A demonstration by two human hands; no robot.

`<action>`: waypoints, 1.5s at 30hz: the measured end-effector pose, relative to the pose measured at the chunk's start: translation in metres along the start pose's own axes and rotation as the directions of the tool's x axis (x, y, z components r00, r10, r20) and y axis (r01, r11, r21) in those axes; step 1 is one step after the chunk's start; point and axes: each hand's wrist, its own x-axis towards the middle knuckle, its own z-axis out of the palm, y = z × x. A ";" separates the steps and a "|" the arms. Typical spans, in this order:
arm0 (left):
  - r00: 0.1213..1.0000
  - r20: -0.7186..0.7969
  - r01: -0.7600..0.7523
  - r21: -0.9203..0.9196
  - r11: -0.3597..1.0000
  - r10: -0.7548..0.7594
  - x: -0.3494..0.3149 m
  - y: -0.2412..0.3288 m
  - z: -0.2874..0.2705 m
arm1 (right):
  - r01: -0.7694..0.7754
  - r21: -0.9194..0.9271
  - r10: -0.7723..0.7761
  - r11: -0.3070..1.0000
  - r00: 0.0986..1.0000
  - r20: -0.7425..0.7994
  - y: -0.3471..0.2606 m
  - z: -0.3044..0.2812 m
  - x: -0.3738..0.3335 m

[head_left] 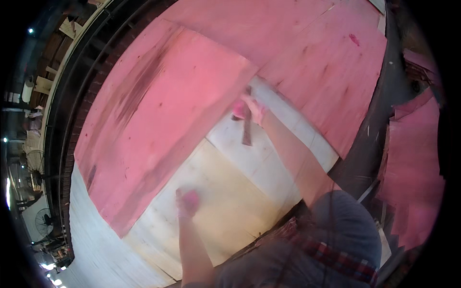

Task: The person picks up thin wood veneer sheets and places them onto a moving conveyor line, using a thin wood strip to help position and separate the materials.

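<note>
My right hand (255, 111) is at the upper edge of a pale wood veneer sheet (283, 125), fingers closed around a narrow brown strip (247, 133) that hangs down from them. Something pink shows at its fingers, too blurred to name. Lower down, over a yellowish veneer sheet (225, 177), my left hand (186, 205) is smeared by motion; pink shows there too, and its fingers cannot be made out. Beyond both hands lies a large pink veneer sheet (173, 105) with dark grain streaks, its near edge overlapping the pale sheets.
Another broad pink sheet (312, 53) spreads across the far side. To the right, past a dark gap, is a stack of pink sheets (413, 168) with ragged edges. A dark curved-looking rail (72, 91) runs along the left, with fans (44, 223) beyond it.
</note>
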 end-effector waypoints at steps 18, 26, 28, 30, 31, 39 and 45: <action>0.953 -0.286 -0.079 0.084 0.993 0.100 -0.035 0.011 0.037 | 0.009 -0.276 0.017 0.961 0.995 0.093 0.005 0.015 0.035; 0.971 -0.231 -0.032 0.142 0.989 0.064 -0.048 0.021 0.022 | -0.091 -0.345 0.114 0.934 0.993 0.045 0.009 0.010 0.047; 0.980 -0.182 -0.049 0.157 0.986 0.078 -0.047 0.017 0.016 | -0.111 -0.321 0.149 0.941 0.984 0.094 0.007 0.009 0.044; 0.984 -0.151 -0.056 0.216 0.975 0.090 -0.043 0.011 0.001 | -0.179 -0.344 0.249 0.922 0.953 0.171 0.005 -0.002 0.054; 0.986 -0.132 -0.067 0.235 0.970 0.100 -0.041 0.006 -0.007 | -0.097 -0.367 0.172 0.925 0.969 0.176 0.005 0.001 0.049; 0.798 -0.207 -0.564 0.075 0.823 0.566 -0.051 -0.053 0.013 | -0.045 -0.785 0.478 0.617 0.815 0.328 0.080 -0.037 -0.073; 0.834 0.163 -0.482 0.680 0.553 0.527 -0.205 -0.156 0.015 | -0.079 -0.897 0.765 0.435 0.558 0.322 0.189 -0.087 -0.201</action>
